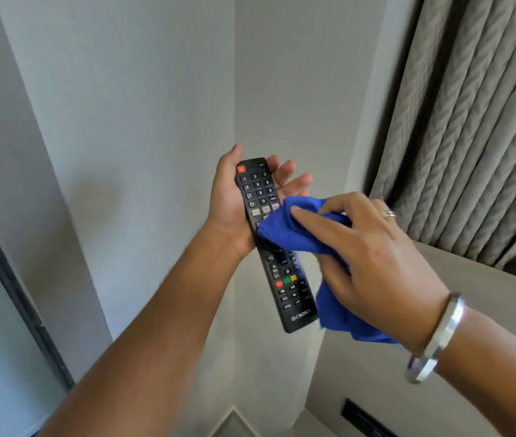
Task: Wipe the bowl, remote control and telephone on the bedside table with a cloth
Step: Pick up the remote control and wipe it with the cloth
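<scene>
Remote control (269,234): held up in the air before the wall corner — buttons facing you.
Left hand (234,206): you cradle the remote's upper half from beneath, fingers curled loosely.
Right hand (373,263): you grip the blue cloth (300,228), pressing it on the remote's middle.

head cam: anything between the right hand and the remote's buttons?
Yes, in the head view a blue cloth lies between the right hand and the middle of the remote, held in the left hand.
</scene>
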`<move>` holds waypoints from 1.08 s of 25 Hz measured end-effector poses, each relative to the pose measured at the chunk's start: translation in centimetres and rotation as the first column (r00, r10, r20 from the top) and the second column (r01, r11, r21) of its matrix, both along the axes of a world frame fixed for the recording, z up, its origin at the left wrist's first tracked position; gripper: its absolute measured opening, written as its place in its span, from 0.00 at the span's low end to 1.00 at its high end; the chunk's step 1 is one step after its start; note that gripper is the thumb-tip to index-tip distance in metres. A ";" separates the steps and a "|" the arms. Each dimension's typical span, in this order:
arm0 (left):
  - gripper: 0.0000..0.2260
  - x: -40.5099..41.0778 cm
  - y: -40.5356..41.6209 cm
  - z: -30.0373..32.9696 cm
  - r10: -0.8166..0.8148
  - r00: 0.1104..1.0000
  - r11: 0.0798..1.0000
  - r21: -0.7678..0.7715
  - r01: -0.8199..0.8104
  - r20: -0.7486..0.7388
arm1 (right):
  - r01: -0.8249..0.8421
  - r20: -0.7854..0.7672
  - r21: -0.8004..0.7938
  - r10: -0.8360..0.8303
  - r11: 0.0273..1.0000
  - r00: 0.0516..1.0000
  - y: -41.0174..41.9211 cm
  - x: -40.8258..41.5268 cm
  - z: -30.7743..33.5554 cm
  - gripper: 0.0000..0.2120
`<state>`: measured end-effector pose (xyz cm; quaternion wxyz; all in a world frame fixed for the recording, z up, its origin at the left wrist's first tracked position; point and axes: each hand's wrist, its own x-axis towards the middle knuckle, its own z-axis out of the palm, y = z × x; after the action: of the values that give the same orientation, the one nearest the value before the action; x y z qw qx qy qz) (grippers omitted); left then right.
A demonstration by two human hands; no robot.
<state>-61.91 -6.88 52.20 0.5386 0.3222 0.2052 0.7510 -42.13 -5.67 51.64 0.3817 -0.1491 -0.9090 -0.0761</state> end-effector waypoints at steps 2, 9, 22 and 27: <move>0.24 0.5 -0.4 0.5 -0.003 1.000 1.000 -0.016 0.003 -0.030 | -0.027 0.082 0.029 0.025 0.999 0.996 -1.5 -1.5 0.0 0.21; 0.21 0.6 -2.1 -0.1 -0.035 0.998 0.998 -0.043 0.036 0.044 | 0.014 0.185 0.060 -0.025 0.998 0.982 -1.0 -1.8 0.1 0.23; 0.24 -0.9 -3.0 1.2 -0.031 0.996 0.999 0.007 0.032 -0.078 | 0.007 0.116 -0.066 0.000 0.998 0.993 0.7 1.5 0.2 0.22; 0.22 0.2 -2.1 1.0 -0.037 0.998 0.998 0.039 0.039 -0.047 | -0.005 0.207 -0.072 0.020 0.997 0.978 -1.0 -0.8 1.5 0.24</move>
<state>-61.68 -9.01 53.15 0.5413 0.3541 0.1963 0.7370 -42.96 -6.70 53.12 0.2800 -0.1481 -0.9468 -0.0565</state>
